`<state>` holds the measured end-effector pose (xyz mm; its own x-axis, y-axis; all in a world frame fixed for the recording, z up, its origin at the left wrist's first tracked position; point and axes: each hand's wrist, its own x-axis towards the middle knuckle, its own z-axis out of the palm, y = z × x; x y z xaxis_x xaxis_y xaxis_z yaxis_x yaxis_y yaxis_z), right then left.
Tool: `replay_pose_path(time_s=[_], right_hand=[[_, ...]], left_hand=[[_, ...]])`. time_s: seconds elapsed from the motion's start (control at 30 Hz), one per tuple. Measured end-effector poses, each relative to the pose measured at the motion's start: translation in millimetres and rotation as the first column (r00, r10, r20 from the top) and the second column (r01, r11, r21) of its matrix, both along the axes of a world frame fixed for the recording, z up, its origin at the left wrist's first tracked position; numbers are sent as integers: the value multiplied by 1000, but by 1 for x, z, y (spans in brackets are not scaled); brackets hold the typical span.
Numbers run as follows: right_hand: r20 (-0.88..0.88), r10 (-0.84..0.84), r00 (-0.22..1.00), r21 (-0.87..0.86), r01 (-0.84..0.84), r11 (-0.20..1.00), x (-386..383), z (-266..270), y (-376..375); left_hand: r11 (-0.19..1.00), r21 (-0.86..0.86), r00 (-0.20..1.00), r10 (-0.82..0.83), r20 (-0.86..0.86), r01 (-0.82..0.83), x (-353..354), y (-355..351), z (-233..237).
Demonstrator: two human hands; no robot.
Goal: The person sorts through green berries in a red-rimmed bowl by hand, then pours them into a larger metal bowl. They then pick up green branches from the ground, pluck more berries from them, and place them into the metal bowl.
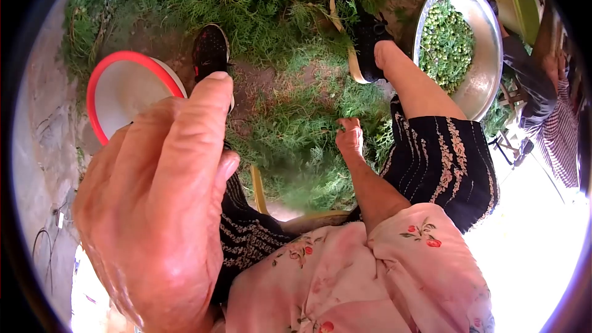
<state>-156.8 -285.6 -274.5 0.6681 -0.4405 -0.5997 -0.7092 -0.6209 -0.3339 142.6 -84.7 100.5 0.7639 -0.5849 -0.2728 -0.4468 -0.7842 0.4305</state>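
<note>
My left hand is raised close to the camera and fills much of the left side. Its index finger stretches forward, with the thumb apart below it; the other fingers are bent and partly hidden. Nothing shows between them. Lower down, my right hand is closed among feathery green branches between my legs, with a bit of green at its fingertips. Beside my right leg stands a metal basin holding many small green cones or berries mixed with leaf bits.
A white bucket with a red rim stands on the left. More cut branches heap up beyond my shoes. On the far right, another person's dark sleeve or clothing and a yellow-green container show near the basin.
</note>
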Motion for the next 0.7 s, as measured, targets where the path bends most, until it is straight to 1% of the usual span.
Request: replay_pose_path(time_s=[0.07,0.1,0.13,0.2,0.23,0.27,0.33,0.37,0.4,0.47,0.5,0.53,0.57,0.6,0.63,0.67,0.7], right_hand=[[210,-30,977,-183,70,981,22,15,5],[82,-103,991,-178,116,977,33,21,-1],[-70,-194,979,-200,177,964,42,15,-9],[-85,-279,956,-201,258,945,50,-2,-24],[-171,-264,949,-184,232,955,55,-2,-27],[-195,-200,960,-223,155,962,52,-8,-26],[-209,-336,919,-67,329,942,33,-11,-12],[96,-60,994,-347,90,934,1,-31,12],[63,38,997,-141,-29,990,7,-11,19],[64,-48,997,62,44,997,10,-6,30],[180,12,984,-50,-3,999,19,-9,26],[290,-51,956,-135,94,986,27,-12,18],[255,-192,948,-135,231,963,52,7,10],[217,-122,969,-219,170,961,61,6,-10],[152,-141,978,-241,175,954,72,6,-25],[38,-141,989,-279,146,949,78,4,-41],[93,-66,993,-278,90,956,69,-17,-61]], left_hand=[[1000,12,1000,-8,3,8,-1,1,0],[1000,18,1000,-12,5,12,-1,2,0],[1000,24,1000,-12,9,12,-1,4,0],[1000,24,1000,-5,2,5,-1,8,2],[1000,19,1000,-3,-10,3,0,9,3],[1000,17,1000,-2,-13,2,-1,8,3],[1000,11,1000,-1,-20,1,-2,8,2],[1000,16,1000,4,-12,-4,-2,7,2],[1000,22,1000,0,-7,0,-2,6,2],[999,30,1000,-17,-6,17,0,4,2],[999,31,1000,-21,-6,21,0,3,2],[999,32,1000,-25,-6,25,0,2,1],[999,32,1000,-24,-5,24,0,2,1],[999,32,1000,-18,-4,18,-1,3,1],[999,31,1000,-11,-4,12,-1,3,1],[1000,29,1000,-2,-8,3,-2,2,1],[1000,21,1000,5,-5,-5,-2,3,1]])
